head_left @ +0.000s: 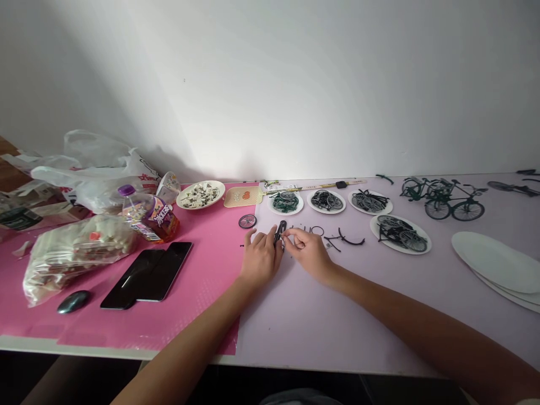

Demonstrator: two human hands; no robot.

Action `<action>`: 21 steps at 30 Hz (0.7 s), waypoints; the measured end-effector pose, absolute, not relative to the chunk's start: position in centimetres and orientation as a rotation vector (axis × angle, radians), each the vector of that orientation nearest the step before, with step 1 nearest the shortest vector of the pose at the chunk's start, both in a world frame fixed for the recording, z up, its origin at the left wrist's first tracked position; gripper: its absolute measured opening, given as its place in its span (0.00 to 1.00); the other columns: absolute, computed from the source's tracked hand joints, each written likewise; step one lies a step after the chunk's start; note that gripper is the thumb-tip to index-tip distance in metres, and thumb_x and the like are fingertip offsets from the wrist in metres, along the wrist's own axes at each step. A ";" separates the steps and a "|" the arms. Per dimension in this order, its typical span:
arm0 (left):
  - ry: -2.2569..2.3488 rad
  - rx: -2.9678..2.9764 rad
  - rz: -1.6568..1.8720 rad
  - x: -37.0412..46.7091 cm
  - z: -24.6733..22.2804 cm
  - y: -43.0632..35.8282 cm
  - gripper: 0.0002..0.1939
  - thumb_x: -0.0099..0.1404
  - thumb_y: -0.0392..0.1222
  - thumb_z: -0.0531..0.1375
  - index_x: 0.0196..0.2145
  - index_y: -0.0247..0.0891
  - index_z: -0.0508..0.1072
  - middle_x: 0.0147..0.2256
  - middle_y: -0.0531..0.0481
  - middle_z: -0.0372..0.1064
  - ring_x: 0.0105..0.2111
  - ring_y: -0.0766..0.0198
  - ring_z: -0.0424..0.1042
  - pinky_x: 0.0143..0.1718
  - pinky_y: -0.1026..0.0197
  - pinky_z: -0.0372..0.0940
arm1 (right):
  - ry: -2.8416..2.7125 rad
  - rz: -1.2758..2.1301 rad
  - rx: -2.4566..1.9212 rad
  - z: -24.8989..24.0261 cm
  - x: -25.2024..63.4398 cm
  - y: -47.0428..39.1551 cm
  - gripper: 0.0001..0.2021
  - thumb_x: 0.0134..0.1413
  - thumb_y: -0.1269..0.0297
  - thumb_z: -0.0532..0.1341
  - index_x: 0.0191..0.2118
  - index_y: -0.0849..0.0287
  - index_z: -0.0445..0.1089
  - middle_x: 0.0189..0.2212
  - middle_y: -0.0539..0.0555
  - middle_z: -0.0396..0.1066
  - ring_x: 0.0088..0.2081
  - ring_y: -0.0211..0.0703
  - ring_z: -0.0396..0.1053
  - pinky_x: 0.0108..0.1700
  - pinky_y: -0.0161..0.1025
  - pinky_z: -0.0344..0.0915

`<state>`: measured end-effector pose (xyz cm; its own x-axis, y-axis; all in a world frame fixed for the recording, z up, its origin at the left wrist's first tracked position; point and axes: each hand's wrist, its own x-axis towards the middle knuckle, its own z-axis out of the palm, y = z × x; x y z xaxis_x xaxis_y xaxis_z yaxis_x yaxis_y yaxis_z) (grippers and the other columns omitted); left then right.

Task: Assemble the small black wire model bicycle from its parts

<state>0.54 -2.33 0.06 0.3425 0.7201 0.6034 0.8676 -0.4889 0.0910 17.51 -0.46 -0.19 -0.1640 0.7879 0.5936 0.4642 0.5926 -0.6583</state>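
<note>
Above the table's middle, my left hand (259,257) holds a small, narrow black part (280,227) between thumb and forefinger, its other fingers reaching forward. My right hand (310,251) is closed in a pinch against the near side of that part; what its fingertips grip is too small to make out. A black toy bicycle wheel (247,221) lies just beyond my left hand. To the right of my right hand are a thin black ring (316,230), a black forked piece (337,241) and a curved black piece (355,242).
Behind my hands stand plates of green parts (273,211), wheels (324,209) and black parts (354,209). Assembled toy bicycles (458,205) and stacked white plates (489,256) are at right. Phones (145,278), a drink bottle (154,216) and a filled plastic bag (76,253) occupy the left.
</note>
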 end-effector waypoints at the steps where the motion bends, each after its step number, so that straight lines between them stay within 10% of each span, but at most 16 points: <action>1: -1.429 -2.360 -0.864 0.5 0.1 -2.3 0.21 0.76 0.39 0.48 0.63 0.33 0.64 0.48 0.38 0.79 0.42 0.54 0.76 0.60 0.42 0.55 | -1.783 0.459 -1.024 0.0 17.4 -0.6 0.10 0.62 0.61 0.60 0.38 0.60 0.77 0.16 0.42 0.52 0.19 0.33 0.50 0.25 0.33 0.52; 13: -1.425 -2.364 -0.860 0.5 0.2 -2.4 0.21 0.76 0.38 0.48 0.62 0.33 0.64 0.48 0.38 0.78 0.42 0.53 0.76 0.59 0.42 0.56 | -1.424 1.068 -1.144 1.3 16.6 -1.3 0.17 0.54 0.51 0.64 0.33 0.62 0.77 0.17 0.43 0.52 0.20 0.33 0.48 0.22 0.33 0.49; 21: -1.416 -2.382 -0.865 0.4 0.3 -2.4 0.21 0.76 0.39 0.47 0.63 0.33 0.63 0.47 0.38 0.79 0.42 0.53 0.76 0.58 0.42 0.56 | -1.834 0.270 -1.007 0.3 17.6 -0.7 0.13 0.63 0.59 0.59 0.37 0.58 0.79 0.15 0.44 0.56 0.19 0.35 0.52 0.26 0.34 0.53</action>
